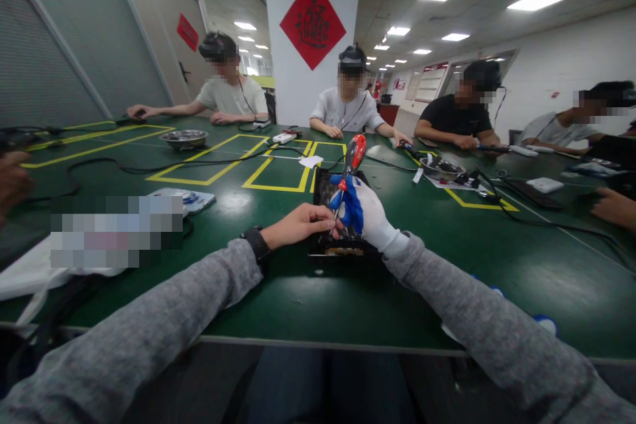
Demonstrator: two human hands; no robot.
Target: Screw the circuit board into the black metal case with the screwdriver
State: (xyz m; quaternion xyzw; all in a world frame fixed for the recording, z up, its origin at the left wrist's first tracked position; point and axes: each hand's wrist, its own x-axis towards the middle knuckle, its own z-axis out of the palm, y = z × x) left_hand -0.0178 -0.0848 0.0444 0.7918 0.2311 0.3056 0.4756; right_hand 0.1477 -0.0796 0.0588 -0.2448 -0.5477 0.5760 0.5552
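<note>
My right hand (365, 209), in a white glove with blue-coated fingers, grips a screwdriver (356, 154) with a red and black handle. The tool stands tilted, handle up, its metal shaft pointing down at a black flat device (322, 187), tablet-like, with its inner parts exposed. Bare and wearing a black wrist strap, my left hand (311, 224) reaches in from the left. Its fingertips are pinched together at the lower end of the shaft, just over the device; what lies between them is too small to make out. Both hands cover much of the device's middle.
The green table (258, 305) has yellow tape outlines. A metal bowl (183, 139) stands at the back left, another bowl (442, 167) at the right among cables. White items (30, 268) and a blue-white package (193, 201) lie left. Several people sit around the table.
</note>
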